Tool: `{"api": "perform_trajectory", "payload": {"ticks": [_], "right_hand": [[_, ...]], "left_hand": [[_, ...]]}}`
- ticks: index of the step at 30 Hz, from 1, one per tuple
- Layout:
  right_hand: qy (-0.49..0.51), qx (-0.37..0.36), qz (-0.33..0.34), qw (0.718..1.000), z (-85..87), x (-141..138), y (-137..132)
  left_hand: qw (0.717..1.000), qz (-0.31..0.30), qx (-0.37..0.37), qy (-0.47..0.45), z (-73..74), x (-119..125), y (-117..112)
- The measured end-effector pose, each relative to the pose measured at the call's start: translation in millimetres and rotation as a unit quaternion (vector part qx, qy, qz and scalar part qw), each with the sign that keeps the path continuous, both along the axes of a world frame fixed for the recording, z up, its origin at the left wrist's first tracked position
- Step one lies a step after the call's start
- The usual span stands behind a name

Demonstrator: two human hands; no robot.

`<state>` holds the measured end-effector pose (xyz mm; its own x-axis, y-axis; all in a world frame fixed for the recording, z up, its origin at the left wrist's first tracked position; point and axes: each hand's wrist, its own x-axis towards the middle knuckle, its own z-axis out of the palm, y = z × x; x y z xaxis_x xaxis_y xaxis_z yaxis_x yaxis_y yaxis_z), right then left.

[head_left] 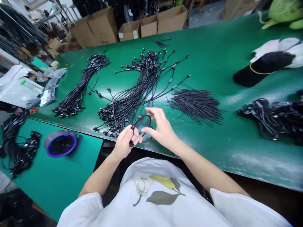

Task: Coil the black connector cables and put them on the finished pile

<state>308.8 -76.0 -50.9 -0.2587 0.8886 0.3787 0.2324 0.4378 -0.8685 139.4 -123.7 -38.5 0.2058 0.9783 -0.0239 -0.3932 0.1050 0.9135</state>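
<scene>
Head-worn view, facing forward and down

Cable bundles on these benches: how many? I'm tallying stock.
5: a left bundle on the green bench, a large bundle at its centre, a thin-wire bundle beside that, a tangled heap at its right edge, and a bundle on the teal bench. Others may be hidden.

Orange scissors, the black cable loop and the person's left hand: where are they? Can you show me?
Small orange-handled scissors (33, 110): head view, point on the handles.
Thin black cable loop (151, 124): head view, point on the loop's right curve.
Person's bare left hand (123, 142): head view, point on the back of the hand.
</scene>
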Motion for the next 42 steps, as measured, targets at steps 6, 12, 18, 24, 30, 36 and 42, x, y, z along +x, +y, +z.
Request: {"api": "perform_trajectory", "payload": {"ticks": [6, 12, 18, 24, 30, 36, 42], "right_hand": [[0.285, -0.307, 0.002, 0.908, -26.2, -21.5, 0.9], [0.324, -0.358, 0.138, 0.865, -19.7, -18.3, -8.3], [0.290, -0.297, 0.076, 0.907, -10.8, -18.5, -21.1], [0.368, -0.383, 0.107, 0.840, -4.9, -20.5, -28.1], [0.464, -0.359, 0.094, 0.804, -7.4, -22.4, -17.8], [0.450, -0.335, 0.049, 0.826, -20.3, -26.7, -11.2], [0.407, -0.367, 0.125, 0.827, -12.1, -20.4, -14.2]], "left_hand": [[0.982, 0.049, -0.153, -0.097, -19.5, 18.1, 3.9], [0.957, 0.114, -0.193, -0.185, -25.9, 20.3, 2.3], [0.993, 0.019, -0.100, 0.064, -31.1, 18.5, -9.3], [0.974, -0.074, -0.105, 0.187, -45.6, 19.8, -23.7], [0.962, -0.065, -0.263, 0.027, -38.8, 27.0, -27.5], [0.945, -0.068, -0.318, -0.021, -17.5, 38.5, -35.0], [0.951, -0.080, -0.297, 0.035, -25.9, 50.3, -37.8]]}}
